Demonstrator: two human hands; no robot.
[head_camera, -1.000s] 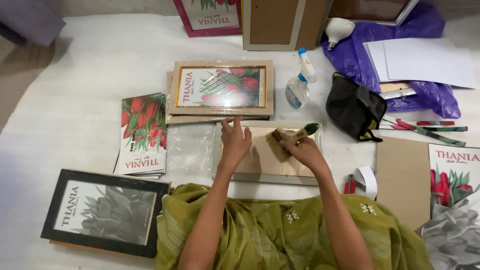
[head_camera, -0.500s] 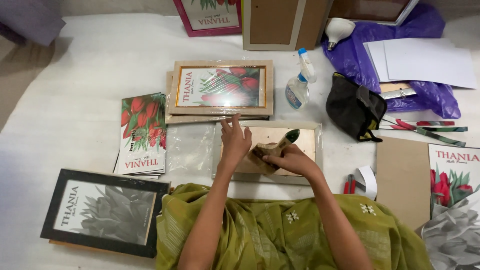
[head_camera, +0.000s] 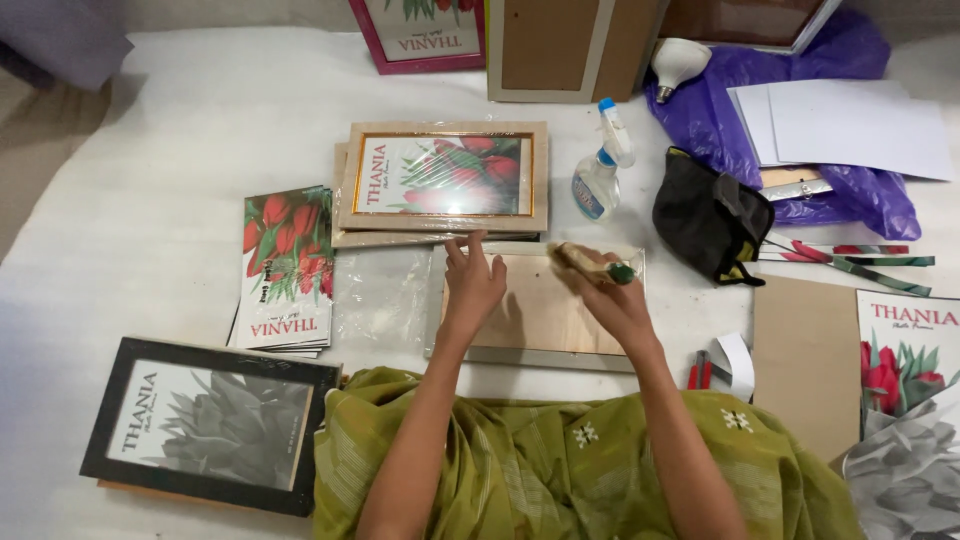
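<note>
On the white sheet just ahead of our lap lies a picture frame (head_camera: 535, 310), face down with its plain brown backing up, and both hands are on it. Our left hand (head_camera: 472, 285) lies flat, fingers spread wide, pressing the left part of the backing. Our right hand (head_camera: 612, 300) is closed around a small wad of cloth (head_camera: 578, 262), holding it against the far right corner of the frame. To wipe well here, we judge it best to keep the left palm bearing down so the frame does not slide on the sheet, and to draw the cloth in straight overlapping strokes along the board, taking in the pale rim and the corners where dust gathers. Light pressure should do; a hard push could shift the frame toward the stack beyond it. A spray bottle (head_camera: 600, 170) stands just beyond the frame's far right corner, within easy reach of the cloth hand. Farther off sits a finished frame with a red flower print (head_camera: 445, 178), to the left a pile of flower prints (head_camera: 285, 268), and near left a black frame (head_camera: 205, 425) with a grey print. A black pouch (head_camera: 710, 215) lies to the right.
</note>
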